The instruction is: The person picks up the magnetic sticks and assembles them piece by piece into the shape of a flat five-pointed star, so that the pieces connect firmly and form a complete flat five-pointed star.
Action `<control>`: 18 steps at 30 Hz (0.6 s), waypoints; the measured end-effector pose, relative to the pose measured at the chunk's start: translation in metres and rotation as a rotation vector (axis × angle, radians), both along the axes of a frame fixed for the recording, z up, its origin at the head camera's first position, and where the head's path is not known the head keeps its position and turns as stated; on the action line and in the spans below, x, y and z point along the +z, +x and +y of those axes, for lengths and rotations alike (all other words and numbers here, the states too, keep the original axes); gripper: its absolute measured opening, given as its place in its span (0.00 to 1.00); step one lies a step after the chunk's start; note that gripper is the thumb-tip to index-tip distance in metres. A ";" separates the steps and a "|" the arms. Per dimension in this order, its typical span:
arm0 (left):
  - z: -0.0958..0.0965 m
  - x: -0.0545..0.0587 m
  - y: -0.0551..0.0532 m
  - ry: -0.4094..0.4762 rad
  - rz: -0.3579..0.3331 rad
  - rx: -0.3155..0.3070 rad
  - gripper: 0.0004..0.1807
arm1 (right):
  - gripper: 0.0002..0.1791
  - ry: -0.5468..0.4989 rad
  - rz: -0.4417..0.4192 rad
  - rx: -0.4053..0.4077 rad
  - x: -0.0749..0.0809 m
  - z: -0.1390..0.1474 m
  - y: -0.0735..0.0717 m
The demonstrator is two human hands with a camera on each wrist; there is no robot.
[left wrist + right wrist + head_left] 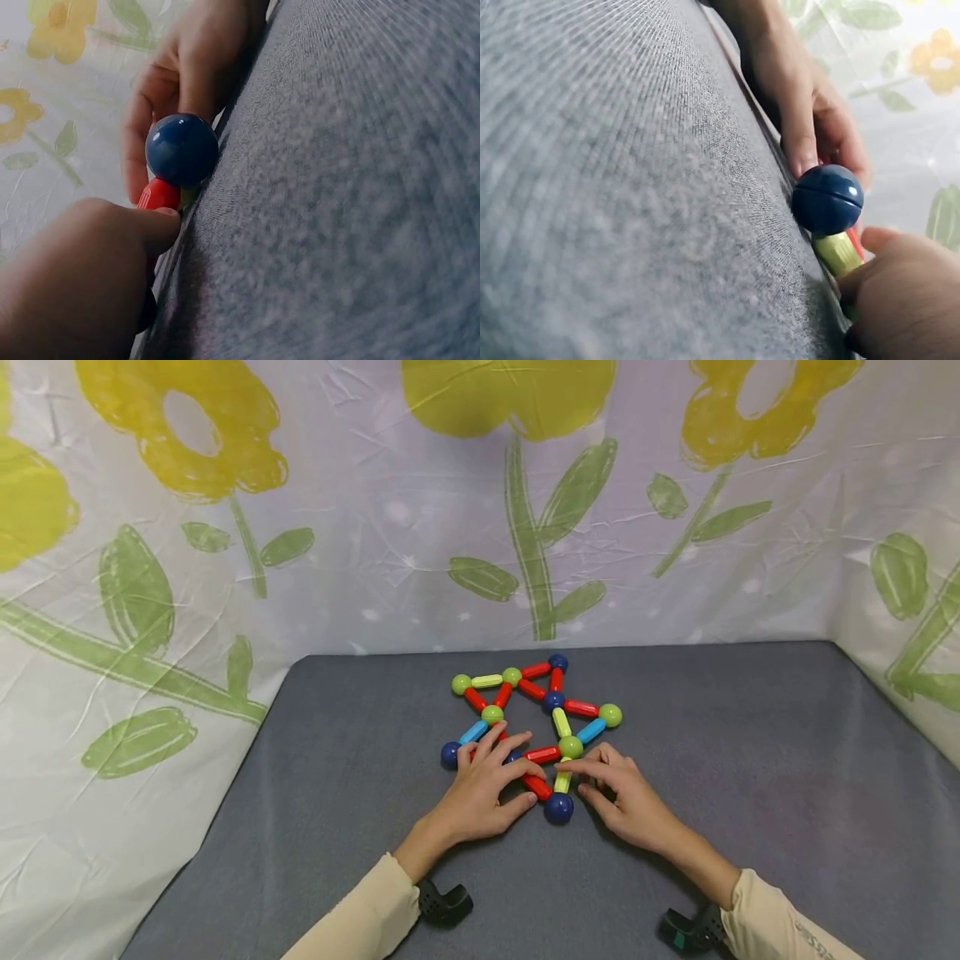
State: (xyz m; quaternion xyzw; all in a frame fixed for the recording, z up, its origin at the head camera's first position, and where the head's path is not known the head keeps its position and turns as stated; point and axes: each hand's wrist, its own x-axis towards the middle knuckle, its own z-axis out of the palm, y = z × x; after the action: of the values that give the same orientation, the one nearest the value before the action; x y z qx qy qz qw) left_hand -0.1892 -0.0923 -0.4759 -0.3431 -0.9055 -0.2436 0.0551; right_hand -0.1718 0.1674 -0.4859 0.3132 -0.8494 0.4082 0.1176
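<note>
A flat figure of magnetic building rods and balls lies on the grey table (337,793). My left hand (483,789) spreads over its lower left part, with thumb and index finger pinching a red rod (537,787). That rod meets a blue ball (558,808) at the near corner, which shows large in the left wrist view. My right hand (626,797) pinches the yellow-green rod (837,253) that joins the same ball to a green ball (571,747). Beneath my left fingers, part of another blue ball (513,758) and some red rods are hidden.
Farther back the figure continues with a green ball (461,684), a blue ball (557,662) and several red rods. A green ball (611,715) marks its right corner, a blue ball (450,755) its left. Flower-printed sheeting (360,527) stands behind the table.
</note>
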 end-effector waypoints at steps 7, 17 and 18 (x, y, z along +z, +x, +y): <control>0.000 0.000 0.002 0.023 -0.021 -0.046 0.10 | 0.27 0.095 0.051 0.010 0.000 -0.001 -0.001; 0.002 -0.001 0.002 0.016 0.002 -0.050 0.12 | 0.19 0.094 0.070 0.002 -0.001 -0.001 -0.001; 0.002 -0.001 0.002 0.014 0.002 -0.048 0.12 | 0.19 0.090 0.064 0.003 -0.001 -0.001 -0.001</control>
State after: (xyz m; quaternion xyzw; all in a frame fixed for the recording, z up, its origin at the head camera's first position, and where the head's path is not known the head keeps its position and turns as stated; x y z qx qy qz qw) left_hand -0.1874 -0.0906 -0.4772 -0.3646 -0.8952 -0.2510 0.0523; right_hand -0.1728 0.1666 -0.4868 0.3325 -0.8622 0.3594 0.1300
